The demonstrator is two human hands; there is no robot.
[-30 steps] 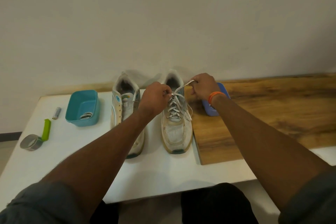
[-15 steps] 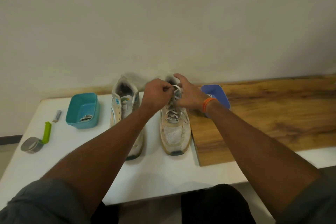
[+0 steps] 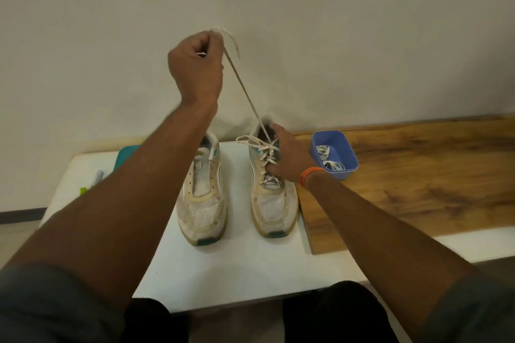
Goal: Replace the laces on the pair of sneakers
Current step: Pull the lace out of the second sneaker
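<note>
— Plain pale wall behind, white bench [image 3: 239, 273] in front. Where's the lace?

— Strung up tight. The left hand [image 3: 195, 69] is raised well above the sneakers, grip pinched on the lace [image 3: 245, 95], which runs taut down to the top eyelets of the right sneaker [image 3: 274, 203]. A loose end [image 3: 248, 140] lies across that sneaker's collar.

— And the other hand?

— The right hand [image 3: 287, 159] holds the sneaker down at the eyelet rows, fingers curled round its side. The left sneaker [image 3: 202, 203] beside it has no lace.

— How will the lace handle?

— Judging by looks: light, flat, limp, likely to drag where it crosses the eyelets. Best taken close to the eyelet and drawn straight out, with the sneaker pinned so it doesn't lift.

— The replacements?

— Coiled white laces [image 3: 330, 159] sit in the blue tub [image 3: 349, 157] on the wooden board [image 3: 418, 189], just beside the right hand.
</note>
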